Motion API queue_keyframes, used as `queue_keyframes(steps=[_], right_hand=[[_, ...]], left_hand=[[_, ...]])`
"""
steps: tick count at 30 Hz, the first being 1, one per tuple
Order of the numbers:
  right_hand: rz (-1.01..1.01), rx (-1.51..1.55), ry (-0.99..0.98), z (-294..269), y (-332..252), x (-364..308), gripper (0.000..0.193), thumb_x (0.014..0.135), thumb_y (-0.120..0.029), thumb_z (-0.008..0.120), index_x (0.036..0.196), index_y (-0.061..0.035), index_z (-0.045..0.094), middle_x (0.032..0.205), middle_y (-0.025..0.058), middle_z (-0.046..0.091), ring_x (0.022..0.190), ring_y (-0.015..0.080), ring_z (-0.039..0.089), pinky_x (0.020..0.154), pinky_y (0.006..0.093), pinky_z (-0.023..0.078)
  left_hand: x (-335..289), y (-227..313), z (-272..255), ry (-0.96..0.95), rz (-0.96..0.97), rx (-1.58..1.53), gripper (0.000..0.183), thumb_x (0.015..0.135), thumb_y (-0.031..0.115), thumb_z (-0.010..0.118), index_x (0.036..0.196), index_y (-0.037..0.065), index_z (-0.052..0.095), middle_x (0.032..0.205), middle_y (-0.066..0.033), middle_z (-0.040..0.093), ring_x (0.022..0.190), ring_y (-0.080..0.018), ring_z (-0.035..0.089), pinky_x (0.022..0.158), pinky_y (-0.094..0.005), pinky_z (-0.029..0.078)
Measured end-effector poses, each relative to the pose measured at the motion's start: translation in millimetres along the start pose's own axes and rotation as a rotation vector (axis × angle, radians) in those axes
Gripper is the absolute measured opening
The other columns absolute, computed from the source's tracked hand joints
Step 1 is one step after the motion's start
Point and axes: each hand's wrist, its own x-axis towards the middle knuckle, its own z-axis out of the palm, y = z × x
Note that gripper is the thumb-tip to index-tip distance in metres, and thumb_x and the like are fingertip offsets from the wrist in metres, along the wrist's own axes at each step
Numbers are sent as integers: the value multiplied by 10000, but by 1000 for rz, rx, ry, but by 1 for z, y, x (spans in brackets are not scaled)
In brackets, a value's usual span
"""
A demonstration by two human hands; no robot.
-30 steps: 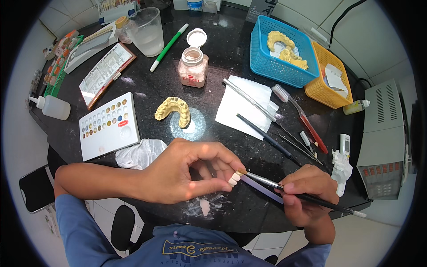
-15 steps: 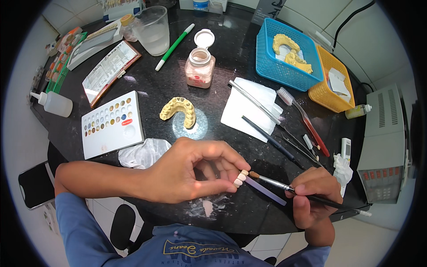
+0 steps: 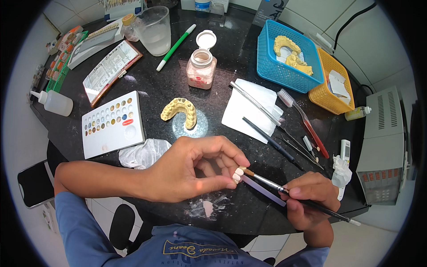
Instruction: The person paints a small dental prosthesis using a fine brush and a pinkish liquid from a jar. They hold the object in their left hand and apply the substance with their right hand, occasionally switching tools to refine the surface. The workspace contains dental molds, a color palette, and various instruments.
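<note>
Between the thumb and fingers of my left hand (image 3: 195, 171) is a small dental bridge (image 3: 239, 174), a row of pale tooth shapes. My right hand (image 3: 309, 200) grips a slim brush (image 3: 267, 182) with a dark handle and silver ferrule. Its brown bristle tip touches or nearly touches the upper end of the bridge. Below the brush, a flat lilac stick (image 3: 264, 190) lies on the counter or just above it; I cannot tell which. A yellowish dental arch model (image 3: 179, 111) rests beyond my left hand.
On the black counter (image 3: 240, 218) stand an open jar of pink powder (image 3: 201, 71), a white palette (image 3: 109, 133) and a water cup (image 3: 153, 35). Tools, among them a red brush (image 3: 309, 129), lie by white paper (image 3: 240, 111). Blue (image 3: 289, 73) and yellow (image 3: 331, 98) baskets sit back right.
My right hand has shifted slightly left and up, bringing the brush tip in against the bridge. The bridge has turned a little in my left fingers.
</note>
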Motion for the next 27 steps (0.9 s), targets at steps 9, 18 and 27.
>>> queue_keyframes(steps=[9, 18, 27], right_hand=[[-15, 33, -13, 1, 1, -1, 188, 682, 3, 689, 870, -2, 681, 732, 127, 690, 562, 168, 648, 513, 236, 515], [-5, 94, -20, -4, -3, -3, 204, 666, 19, 688, 867, -15, 674, 722, 110, 679, 562, 176, 648, 522, 247, 518], [-8, -3, 18, 0, -1, -2, 250, 631, 34, 727, 867, -37, 684, 715, 92, 673, 580, 163, 649, 527, 235, 510]], left_hand=[[0, 1, 0, -7, 14, -21, 318, 808, -82, 667, 1104, -21, 567, 978, -129, 650, 879, -135, 651, 660, -202, 567], [1, -1, -2, -21, -8, -142, 321, 822, -76, 655, 1116, -27, 536, 978, -135, 639, 888, -137, 640, 670, -215, 576], [7, 0, -9, -60, -47, -361, 350, 829, -89, 643, 1144, -35, 500, 1001, -140, 619, 897, -131, 624, 702, -235, 584]])
